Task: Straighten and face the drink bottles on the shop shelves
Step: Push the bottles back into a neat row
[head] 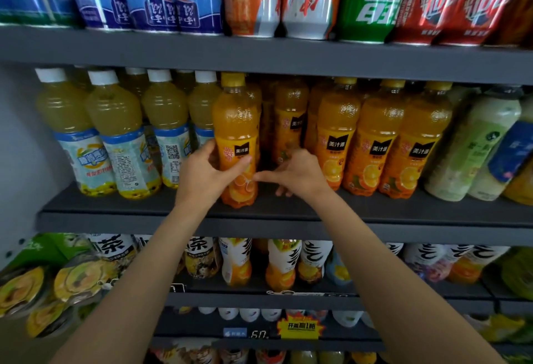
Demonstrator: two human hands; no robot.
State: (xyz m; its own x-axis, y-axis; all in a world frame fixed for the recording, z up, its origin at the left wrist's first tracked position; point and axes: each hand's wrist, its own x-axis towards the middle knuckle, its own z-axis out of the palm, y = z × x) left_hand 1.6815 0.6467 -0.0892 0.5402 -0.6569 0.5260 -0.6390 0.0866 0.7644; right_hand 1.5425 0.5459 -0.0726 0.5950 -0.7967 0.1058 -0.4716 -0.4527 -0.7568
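A shop: dark shelves (259,55) packed with rows of drink bottles (372,138), price tag (300,327) below

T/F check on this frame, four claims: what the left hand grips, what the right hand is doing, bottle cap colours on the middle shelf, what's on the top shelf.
1. The left hand grips the front orange juice bottle. True.
2. The right hand holds a can. False: it holds nothing, fingers loosely spread beside that bottle, thumb tip touching it.
3. The pale yellow juice bottles on the left have white caps. True.
4. The top shelf holds only bottles. False: drink cans stand on it.
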